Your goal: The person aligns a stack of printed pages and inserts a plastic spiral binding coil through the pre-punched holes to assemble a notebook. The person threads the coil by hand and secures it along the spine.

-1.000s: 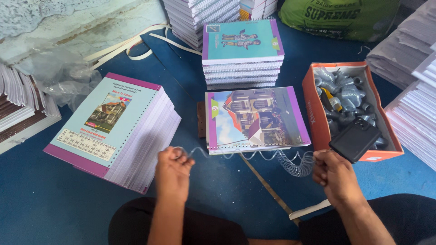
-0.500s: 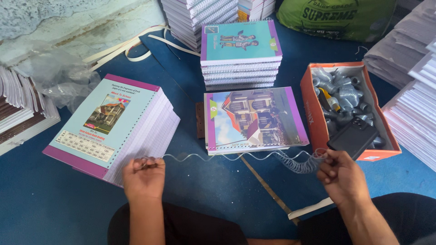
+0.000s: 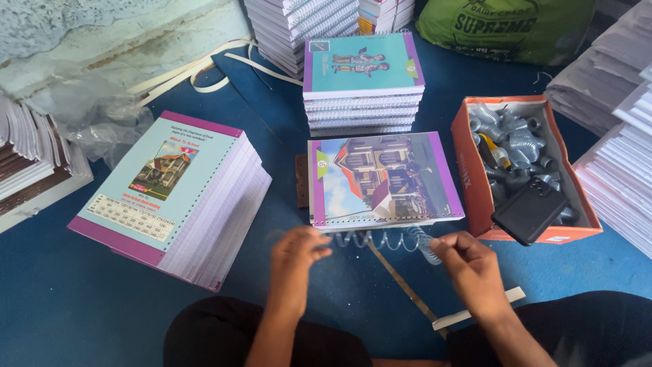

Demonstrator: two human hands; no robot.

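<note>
Where the two grips meet it, the wire spiral (image 3: 387,239) hangs stretched between them, just in front of the near edge of the notebook (image 3: 384,178). The left hand (image 3: 295,261) pinches one end shut, the right hand (image 3: 468,261) pinches the other, tighter-coiled end. The spiral is thin, silvery metal, springy loops, blurred at the left. The notebook's glossy cover shows a house, purple-edged, holes punched along its near side.

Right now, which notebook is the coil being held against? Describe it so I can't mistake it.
On the blue floor, left of the orange box, lies a single notebook above both hands. Unlike the neighbouring stacks, it lies alone, purple-edged, showing a building, with the wire coil along its near edge.
</note>
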